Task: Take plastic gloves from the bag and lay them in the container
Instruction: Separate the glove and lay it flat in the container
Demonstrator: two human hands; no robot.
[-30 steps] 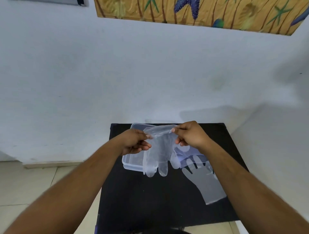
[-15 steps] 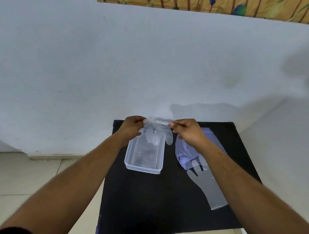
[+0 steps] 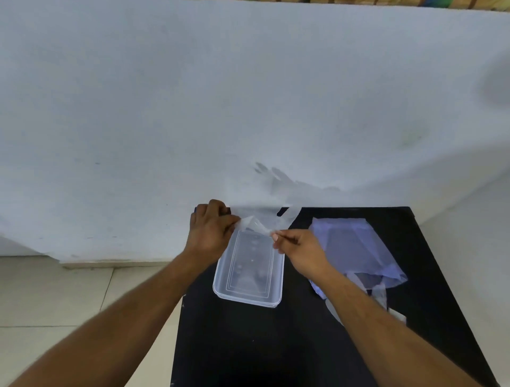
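1. In the lower half of the frame, black table (image 3: 248, 345) against a white wall (image 3: 193, 96).
2. Right of centre: bluish bag (image 3: 356, 248) lying flat on the table.
3. Centre: clear container (image 3: 248, 299), open, left of the bag.
4. Left hand (image 3: 211, 234) and right hand (image 3: 299, 250) each pinch an edge of the glove (image 3: 255, 224) above the container's far end

Black table (image 3: 276, 345) set against pale textured wall (image 3: 193, 96); beige tiled floor (image 3: 69, 298) seen at left; painting edge (image 3: 414, 2) glimpsed at top.
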